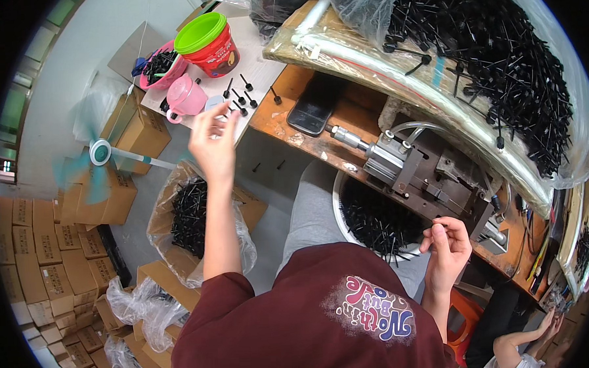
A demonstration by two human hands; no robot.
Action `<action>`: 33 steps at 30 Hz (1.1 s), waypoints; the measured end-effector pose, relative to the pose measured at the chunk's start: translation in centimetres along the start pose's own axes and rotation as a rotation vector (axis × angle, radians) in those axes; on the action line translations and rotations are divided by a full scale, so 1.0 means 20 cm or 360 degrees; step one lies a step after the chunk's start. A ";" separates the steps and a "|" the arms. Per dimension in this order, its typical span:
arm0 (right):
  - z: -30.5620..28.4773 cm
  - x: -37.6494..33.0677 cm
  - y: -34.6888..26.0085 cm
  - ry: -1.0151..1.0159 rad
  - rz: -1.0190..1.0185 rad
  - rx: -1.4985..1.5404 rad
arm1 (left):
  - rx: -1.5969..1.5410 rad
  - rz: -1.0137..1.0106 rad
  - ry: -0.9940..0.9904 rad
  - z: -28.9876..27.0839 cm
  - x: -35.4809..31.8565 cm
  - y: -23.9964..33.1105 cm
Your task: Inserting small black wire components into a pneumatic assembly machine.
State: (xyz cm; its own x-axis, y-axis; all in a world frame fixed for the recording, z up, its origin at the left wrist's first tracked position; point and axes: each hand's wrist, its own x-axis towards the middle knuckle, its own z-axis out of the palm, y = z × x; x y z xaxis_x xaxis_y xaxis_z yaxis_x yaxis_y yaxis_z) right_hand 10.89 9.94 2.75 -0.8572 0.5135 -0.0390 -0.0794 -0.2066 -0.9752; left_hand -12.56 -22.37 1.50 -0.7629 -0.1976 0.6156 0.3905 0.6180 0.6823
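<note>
Maroon shirt cloth [268, 323] fills the lower middle. Left hand [212, 140] is at the near edge of the white table [261, 64], fingers curled beside black stemmed parts [241, 101] near that table's right edge. Right hand [447, 248], its pinch narrow, hovers just off the wooden table [272, 119], near a metal fixture [409, 172]. Whether either grips anything, I cannot tell.
</note>
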 end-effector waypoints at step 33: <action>-0.07 0.08 -0.09 0.0035 0.0129 0.0549 | -0.1317 0.0850 -0.1802 0.27 -0.56 0.93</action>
State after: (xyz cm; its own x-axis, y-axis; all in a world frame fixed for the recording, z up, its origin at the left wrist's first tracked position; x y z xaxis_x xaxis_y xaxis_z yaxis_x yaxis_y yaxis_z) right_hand 10.36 12.30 4.17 -0.8568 0.5010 -0.1219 -0.1817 -0.5146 -0.8380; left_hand 0.52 -4.47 5.16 -0.2735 0.8225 0.4986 0.6219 -0.2443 0.7440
